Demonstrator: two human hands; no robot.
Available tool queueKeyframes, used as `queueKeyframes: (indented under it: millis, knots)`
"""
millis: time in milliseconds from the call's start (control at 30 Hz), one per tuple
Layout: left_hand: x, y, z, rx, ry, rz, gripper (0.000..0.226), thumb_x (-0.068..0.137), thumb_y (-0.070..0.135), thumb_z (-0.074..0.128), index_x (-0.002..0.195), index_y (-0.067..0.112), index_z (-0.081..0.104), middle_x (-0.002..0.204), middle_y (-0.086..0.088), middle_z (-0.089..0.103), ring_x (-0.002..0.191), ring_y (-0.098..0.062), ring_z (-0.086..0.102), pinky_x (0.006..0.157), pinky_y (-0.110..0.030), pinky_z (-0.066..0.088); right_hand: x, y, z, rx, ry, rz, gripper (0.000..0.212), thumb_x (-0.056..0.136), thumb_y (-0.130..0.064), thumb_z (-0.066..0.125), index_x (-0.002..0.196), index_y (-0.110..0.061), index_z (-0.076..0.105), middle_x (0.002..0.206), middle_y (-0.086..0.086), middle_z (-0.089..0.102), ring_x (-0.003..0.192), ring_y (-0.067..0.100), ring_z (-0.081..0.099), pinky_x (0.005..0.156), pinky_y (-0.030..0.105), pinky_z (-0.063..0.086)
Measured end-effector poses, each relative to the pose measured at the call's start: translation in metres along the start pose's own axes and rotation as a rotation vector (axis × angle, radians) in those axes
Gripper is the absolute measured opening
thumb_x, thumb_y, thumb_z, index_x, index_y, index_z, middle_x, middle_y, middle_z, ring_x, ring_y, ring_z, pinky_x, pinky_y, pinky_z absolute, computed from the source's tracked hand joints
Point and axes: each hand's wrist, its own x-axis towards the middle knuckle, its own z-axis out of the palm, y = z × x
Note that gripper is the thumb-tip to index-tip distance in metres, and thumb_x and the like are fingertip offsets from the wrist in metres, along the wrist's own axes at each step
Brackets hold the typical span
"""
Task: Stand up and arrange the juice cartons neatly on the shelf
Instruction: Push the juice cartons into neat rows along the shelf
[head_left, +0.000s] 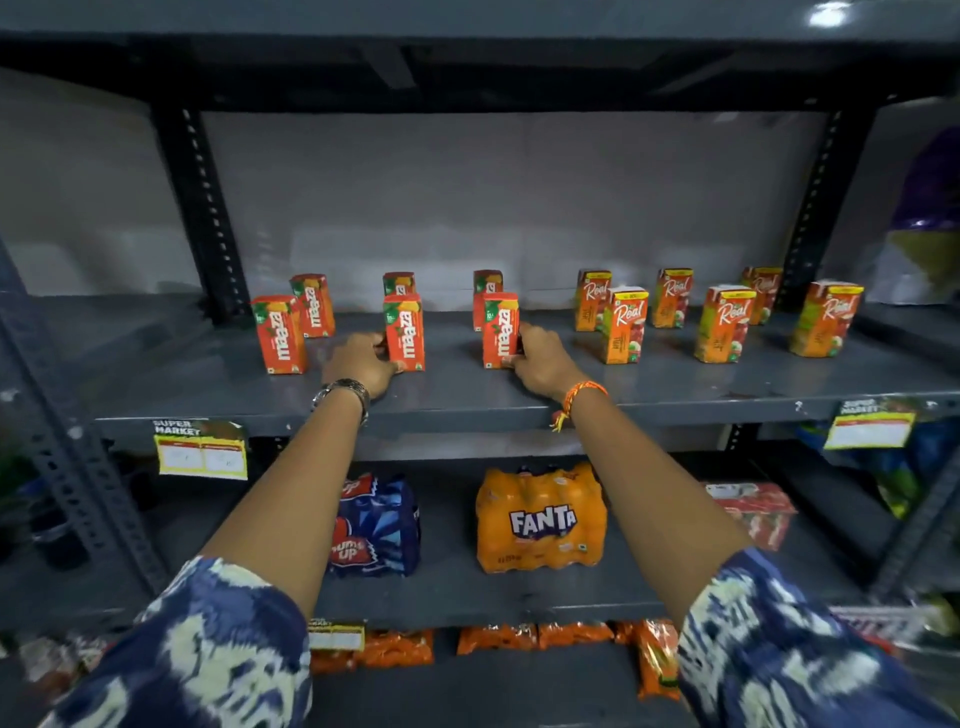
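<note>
Several orange Maaza cartons stand upright in two rows on the left half of the grey shelf (675, 387). Several Real cartons (623, 325) stand upright on the right half. My left hand (361, 364) grips the left side of the middle front Maaza carton (405, 332). My right hand (540, 361) grips the right side of the right front Maaza carton (500, 330). Both held cartons rest upright on the shelf. Further left stand a front Maaza carton (279, 335) and one behind it (313, 305). Two back-row Maaza cartons are partly hidden behind the held ones.
Dark slotted uprights (200, 208) frame the shelf. Price labels (201, 449) hang on its front edge. On the shelf below sit a Thums Up pack (376, 525), a Fanta pack (540, 519) and a red pack (753, 512). Orange snack packets (498, 639) lie lower down.
</note>
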Motion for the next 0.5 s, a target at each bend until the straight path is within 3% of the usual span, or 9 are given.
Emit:
queueKeyframes:
  millis: [167, 500]
  knots:
    - [-0.0056, 0.0007, 0.0002, -0.008, 0.015, 0.000, 0.030, 0.087, 0.029, 0.071, 0.113, 0.014, 0.071, 0.110, -0.009, 0.074, 0.100, -0.028, 0.067, 0.082, -0.034, 0.047, -0.0002, -0.0019, 0.0012, -0.035, -0.015, 0.025, 0.038, 0.090, -0.007, 0.062, 0.128, -0.001, 0.059, 0.128, 0.019, 0.066, 0.119, 0.037, 0.061, 0.103, 0.041, 0.046]
    - [-0.0080, 0.0021, 0.0004, -0.009, 0.029, -0.015, 0.037, 0.087, 0.030, 0.072, 0.119, 0.012, 0.069, 0.116, -0.008, 0.073, 0.105, -0.027, 0.068, 0.086, -0.036, 0.049, 0.0055, 0.0005, 0.0038, -0.033, -0.037, 0.060, 0.044, 0.093, -0.010, 0.062, 0.135, -0.002, 0.053, 0.134, 0.018, 0.062, 0.124, 0.036, 0.058, 0.107, 0.044, 0.043]
